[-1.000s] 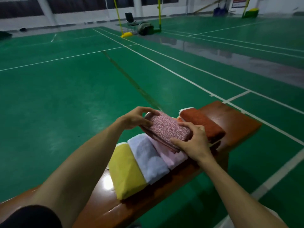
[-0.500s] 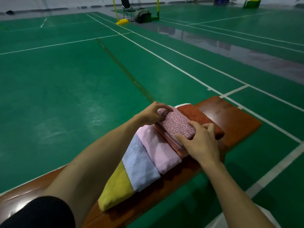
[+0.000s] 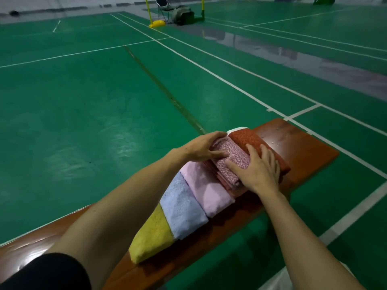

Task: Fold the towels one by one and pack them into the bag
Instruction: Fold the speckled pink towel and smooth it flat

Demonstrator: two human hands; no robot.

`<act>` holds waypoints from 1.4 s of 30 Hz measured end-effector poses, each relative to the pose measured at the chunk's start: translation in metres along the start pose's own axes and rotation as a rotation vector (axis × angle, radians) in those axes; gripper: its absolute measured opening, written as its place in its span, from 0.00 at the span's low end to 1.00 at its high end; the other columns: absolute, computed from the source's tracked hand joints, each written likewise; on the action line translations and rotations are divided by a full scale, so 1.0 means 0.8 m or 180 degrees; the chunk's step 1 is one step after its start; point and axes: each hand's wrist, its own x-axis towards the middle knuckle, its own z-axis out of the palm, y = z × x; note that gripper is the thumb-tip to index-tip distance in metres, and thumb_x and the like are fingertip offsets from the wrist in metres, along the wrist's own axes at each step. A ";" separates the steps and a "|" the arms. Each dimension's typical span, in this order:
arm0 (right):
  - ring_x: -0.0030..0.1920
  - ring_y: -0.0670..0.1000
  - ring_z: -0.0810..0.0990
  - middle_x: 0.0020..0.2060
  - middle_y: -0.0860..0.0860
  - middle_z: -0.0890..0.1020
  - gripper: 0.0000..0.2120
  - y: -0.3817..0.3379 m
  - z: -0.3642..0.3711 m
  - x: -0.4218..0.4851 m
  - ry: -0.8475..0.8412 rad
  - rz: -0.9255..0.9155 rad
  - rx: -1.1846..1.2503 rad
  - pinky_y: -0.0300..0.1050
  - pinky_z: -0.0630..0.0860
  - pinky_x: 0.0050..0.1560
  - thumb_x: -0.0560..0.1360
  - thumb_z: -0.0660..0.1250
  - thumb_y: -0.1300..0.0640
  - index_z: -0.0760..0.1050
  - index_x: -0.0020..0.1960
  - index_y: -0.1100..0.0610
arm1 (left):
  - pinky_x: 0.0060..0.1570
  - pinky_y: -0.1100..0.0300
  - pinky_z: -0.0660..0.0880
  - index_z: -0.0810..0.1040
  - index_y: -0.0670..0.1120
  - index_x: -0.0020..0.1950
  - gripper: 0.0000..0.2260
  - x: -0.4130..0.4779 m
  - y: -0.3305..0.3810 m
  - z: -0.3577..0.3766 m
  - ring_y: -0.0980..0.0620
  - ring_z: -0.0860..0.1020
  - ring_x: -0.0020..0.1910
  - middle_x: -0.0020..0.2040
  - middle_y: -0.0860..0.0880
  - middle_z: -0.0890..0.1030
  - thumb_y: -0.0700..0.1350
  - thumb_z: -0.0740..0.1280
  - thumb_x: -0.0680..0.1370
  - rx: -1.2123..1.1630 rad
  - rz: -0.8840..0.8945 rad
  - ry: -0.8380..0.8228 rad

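**Pink-speckled towel [image 3: 232, 159] being settled among folded towels**

The pink-speckled towel, folded, is lying across the wooden surface [image 3: 305, 151], wedged between a rust-red towel [image 3: 249, 140] towards the surface's right end and a pale pink towel [image 3: 207, 191] on the other side. The left hand [image 3: 200, 147] is gripping its far end, thumb on top and fingers [image 3: 217, 134] curling round the far edge. The right hand [image 3: 260, 171] is pressing down on its near half, fingers straight and spread, overlapping the rust-red towel. A light blue towel [image 3: 184, 208] and a yellow towel [image 3: 151, 238] are continuing the row leftwards, each touching the next, their near ends reaching the surface's near edge. Glossy wood is showing between the rust-red towel and the right end. Green court flooring [image 3: 94, 101] with white lines is stretching beyond the far edge.
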 end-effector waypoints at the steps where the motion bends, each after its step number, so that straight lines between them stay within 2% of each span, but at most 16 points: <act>1: 0.79 0.56 0.44 0.80 0.54 0.47 0.48 0.001 0.001 0.001 -0.0035 0.0048 -0.0013 0.58 0.45 0.76 0.68 0.60 0.24 0.50 0.80 0.45 | 0.61 0.63 0.64 0.63 0.47 0.75 0.30 0.001 -0.004 0.002 0.49 0.71 0.65 0.71 0.47 0.70 0.56 0.67 0.77 0.0087 0.0025 -0.0043; 5: 0.79 0.56 0.40 0.80 0.55 0.43 0.49 0.001 0.009 0.001 -0.0228 0.0100 -0.0393 0.57 0.41 0.76 0.69 0.57 0.22 0.45 0.80 0.44 | 0.60 0.64 0.62 0.61 0.48 0.76 0.32 0.007 -0.017 0.014 0.48 0.70 0.67 0.73 0.48 0.67 0.57 0.68 0.76 0.0247 0.0093 -0.0174; 13: 0.79 0.58 0.41 0.80 0.55 0.44 0.46 -0.007 0.008 0.002 -0.0460 0.0073 -0.0883 0.58 0.40 0.77 0.72 0.53 0.24 0.44 0.80 0.46 | 0.71 0.58 0.56 0.57 0.44 0.78 0.34 0.004 -0.020 0.027 0.49 0.58 0.75 0.77 0.46 0.59 0.55 0.67 0.77 0.0383 0.0218 -0.0141; 17: 0.79 0.58 0.43 0.80 0.55 0.47 0.47 -0.017 -0.010 0.004 -0.0427 0.0070 -0.0576 0.60 0.42 0.77 0.71 0.56 0.24 0.48 0.80 0.47 | 0.68 0.57 0.61 0.54 0.48 0.79 0.36 -0.006 -0.011 0.010 0.46 0.63 0.73 0.77 0.47 0.58 0.57 0.67 0.77 0.0144 -0.0033 -0.0184; 20: 0.79 0.57 0.45 0.80 0.54 0.51 0.45 -0.026 -0.022 -0.005 -0.0284 -0.0146 -0.0331 0.62 0.43 0.76 0.71 0.58 0.26 0.51 0.80 0.47 | 0.71 0.54 0.59 0.53 0.51 0.79 0.38 -0.035 -0.011 -0.004 0.48 0.61 0.74 0.78 0.48 0.58 0.57 0.69 0.75 -0.0289 -0.0197 0.0046; 23: 0.79 0.57 0.49 0.79 0.54 0.56 0.41 -0.041 -0.022 -0.025 -0.0125 -0.0405 -0.0155 0.61 0.46 0.76 0.73 0.61 0.30 0.54 0.79 0.47 | 0.73 0.51 0.59 0.58 0.52 0.77 0.38 -0.081 -0.024 -0.017 0.51 0.62 0.74 0.77 0.50 0.61 0.56 0.72 0.72 -0.0702 -0.0402 0.0316; 26: 0.78 0.58 0.53 0.77 0.55 0.60 0.38 -0.061 -0.013 -0.056 0.0027 -0.0656 0.0012 0.58 0.50 0.77 0.74 0.64 0.34 0.59 0.78 0.50 | 0.72 0.47 0.63 0.64 0.52 0.75 0.39 -0.138 -0.048 -0.024 0.52 0.64 0.73 0.75 0.50 0.66 0.60 0.75 0.69 -0.0883 -0.0647 0.0460; 28: 0.77 0.58 0.57 0.76 0.57 0.63 0.36 -0.081 -0.003 -0.082 0.0077 -0.0889 0.0203 0.56 0.55 0.76 0.74 0.66 0.38 0.63 0.76 0.53 | 0.71 0.50 0.65 0.66 0.51 0.74 0.43 -0.187 -0.059 -0.029 0.52 0.64 0.73 0.74 0.50 0.67 0.66 0.74 0.64 -0.1090 -0.0787 0.0537; 31: 0.73 0.57 0.64 0.71 0.57 0.70 0.30 -0.114 0.016 -0.124 0.0029 -0.1304 0.0568 0.50 0.59 0.73 0.75 0.70 0.44 0.69 0.72 0.57 | 0.64 0.58 0.67 0.69 0.48 0.72 0.52 -0.266 -0.071 -0.033 0.58 0.65 0.68 0.68 0.53 0.70 0.74 0.72 0.53 -0.1572 -0.0992 0.0889; 33: 0.72 0.55 0.66 0.69 0.56 0.73 0.29 -0.144 0.034 -0.156 -0.0130 -0.1475 0.0741 0.45 0.59 0.72 0.75 0.69 0.44 0.71 0.70 0.58 | 0.62 0.61 0.66 0.70 0.47 0.70 0.50 -0.323 -0.080 -0.033 0.58 0.65 0.68 0.66 0.54 0.71 0.70 0.75 0.55 -0.1809 -0.1144 0.1080; 34: 0.71 0.54 0.67 0.69 0.55 0.73 0.28 -0.157 0.041 -0.168 -0.0226 -0.1484 0.0821 0.44 0.59 0.71 0.75 0.70 0.45 0.72 0.69 0.58 | 0.62 0.61 0.66 0.70 0.46 0.70 0.43 -0.346 -0.084 -0.033 0.56 0.65 0.70 0.67 0.52 0.71 0.62 0.78 0.60 -0.1895 -0.1242 0.1091; 36: 0.69 0.54 0.70 0.66 0.55 0.76 0.25 -0.190 0.059 -0.201 -0.0379 -0.1567 0.0988 0.41 0.61 0.68 0.75 0.71 0.50 0.73 0.68 0.59 | 0.63 0.60 0.66 0.69 0.46 0.71 0.33 -0.403 -0.091 -0.032 0.50 0.64 0.73 0.71 0.48 0.70 0.47 0.76 0.69 -0.1941 -0.1456 0.1135; 37: 0.67 0.54 0.72 0.65 0.55 0.77 0.24 -0.208 0.071 -0.219 -0.0494 -0.1618 0.1048 0.41 0.62 0.67 0.75 0.72 0.51 0.74 0.67 0.60 | 0.66 0.58 0.66 0.69 0.46 0.71 0.32 -0.436 -0.097 -0.032 0.49 0.65 0.73 0.72 0.46 0.69 0.45 0.76 0.69 -0.1933 -0.1574 0.1189; 39: 0.65 0.54 0.74 0.64 0.55 0.78 0.24 -0.239 0.096 -0.253 -0.0809 -0.1612 0.1140 0.43 0.66 0.65 0.75 0.72 0.51 0.74 0.67 0.59 | 0.69 0.51 0.67 0.70 0.48 0.71 0.33 -0.493 -0.108 -0.030 0.48 0.66 0.72 0.71 0.45 0.70 0.48 0.76 0.67 -0.1935 -0.1795 0.1333; 42: 0.65 0.53 0.76 0.65 0.55 0.78 0.25 -0.288 0.142 -0.312 -0.1361 -0.1676 0.1130 0.43 0.69 0.64 0.75 0.72 0.49 0.73 0.68 0.57 | 0.67 0.52 0.69 0.72 0.49 0.67 0.30 -0.588 -0.124 -0.022 0.48 0.68 0.71 0.68 0.47 0.73 0.45 0.77 0.67 -0.1842 -0.2052 0.1656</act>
